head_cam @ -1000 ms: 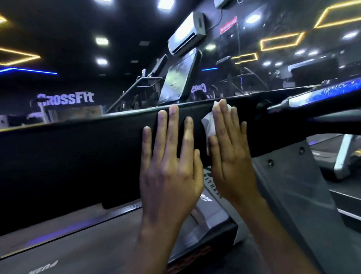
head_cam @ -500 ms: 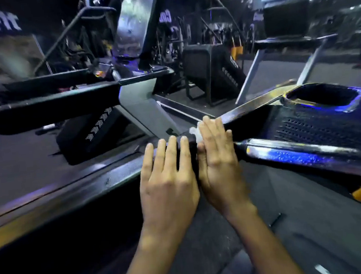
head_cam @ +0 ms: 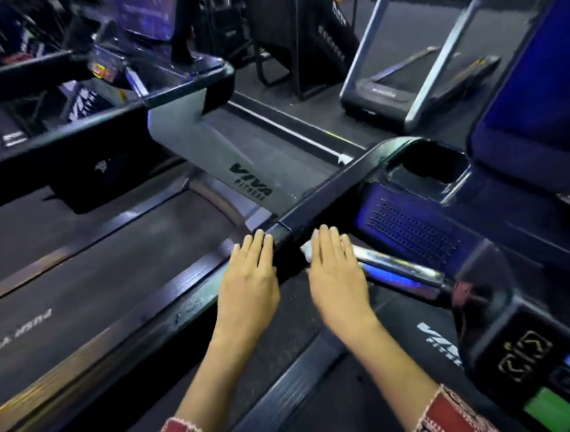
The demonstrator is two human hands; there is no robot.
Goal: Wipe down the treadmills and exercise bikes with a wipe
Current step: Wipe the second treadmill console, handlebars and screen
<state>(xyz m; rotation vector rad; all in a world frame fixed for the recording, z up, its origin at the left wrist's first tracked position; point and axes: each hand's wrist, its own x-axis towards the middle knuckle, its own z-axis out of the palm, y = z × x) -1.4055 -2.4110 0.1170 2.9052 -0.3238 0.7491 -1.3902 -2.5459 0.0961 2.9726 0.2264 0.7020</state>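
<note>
A black treadmill handrail (head_cam: pixel 326 192) runs from the console down toward me, ending between my hands. My left hand (head_cam: pixel 249 280) lies flat, fingers together, on the rail's left side and holds nothing. My right hand (head_cam: pixel 336 273) is flat on the rail's right side, pressing a white wipe (head_cam: pixel 306 250) whose edge shows under the fingers. Beyond the right hand lies a shiny metal grip bar (head_cam: pixel 400 268). The console (head_cam: pixel 414 229) has a speaker grille and a cup holder (head_cam: pixel 426 167).
A control panel (head_cam: pixel 545 376) with lit buttons sits at the lower right. A screen (head_cam: pixel 540 93) stands at the right. The treadmill belt (head_cam: pixel 88 286) of the neighbouring machine lies to the left; more treadmills (head_cam: pixel 412 79) stand behind.
The view has tilted down from the rail's side to its top and the console. Both hands have slid apart, one to each side of the rail, with the wipe still under the right hand.
</note>
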